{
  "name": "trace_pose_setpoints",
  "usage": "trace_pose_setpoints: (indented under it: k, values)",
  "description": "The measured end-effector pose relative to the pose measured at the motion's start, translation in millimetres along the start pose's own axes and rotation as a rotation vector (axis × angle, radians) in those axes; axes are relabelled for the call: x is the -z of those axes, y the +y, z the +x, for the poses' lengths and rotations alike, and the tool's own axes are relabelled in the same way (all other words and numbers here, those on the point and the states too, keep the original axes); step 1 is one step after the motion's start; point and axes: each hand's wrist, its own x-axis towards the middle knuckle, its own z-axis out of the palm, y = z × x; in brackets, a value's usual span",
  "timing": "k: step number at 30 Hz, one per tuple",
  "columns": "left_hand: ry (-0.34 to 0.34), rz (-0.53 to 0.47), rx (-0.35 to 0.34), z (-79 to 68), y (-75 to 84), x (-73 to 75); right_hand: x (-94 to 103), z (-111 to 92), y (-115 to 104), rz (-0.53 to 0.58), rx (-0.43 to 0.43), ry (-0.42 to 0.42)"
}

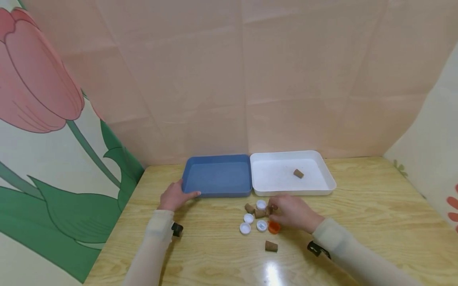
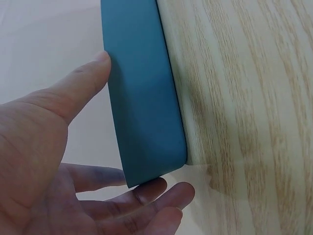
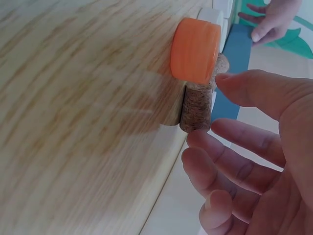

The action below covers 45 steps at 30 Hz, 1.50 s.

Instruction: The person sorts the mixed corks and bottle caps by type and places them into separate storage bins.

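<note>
My left hand [image 1: 174,196] holds the near left corner of a blue tray [image 1: 216,195]. Its thumb touches the rim while the other fingers bend round the corner, as the left wrist view shows. Over the pile of small items, my right hand [image 1: 294,211] reaches to a brown cork [image 3: 196,107]. The fingertips meet one end of that cork and the thumb stands apart, so there is no pinch. An orange bottle cap [image 3: 195,50] lies beside the cork. Other corks [image 1: 260,213] and several white caps [image 1: 245,228] are grouped left of this hand.
Right of the blue tray stands a white tray [image 1: 282,192] with one cork [image 1: 298,173] inside. A separate cork [image 1: 271,246] lies nearer on the wooden table [image 1: 214,254]. Behind the trays rises a pinkish sheet [image 1: 193,79]; a flower-printed panel [image 1: 43,159] is at the left.
</note>
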Motion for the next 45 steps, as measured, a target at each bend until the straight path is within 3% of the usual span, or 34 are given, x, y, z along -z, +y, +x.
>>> trace_pose_setpoints:
  k: [23, 45]
  values:
    - [-0.001, -0.064, 0.002, -1.5, -0.5, 1.0, -3.5, 4.2, -1.9, -0.01, -0.037, -0.003]
    - [0.011, -0.053, 0.004, -3.1, 3.7, 2.3, -6.0, 5.1, 0.9, -0.026, -0.053, 0.0]
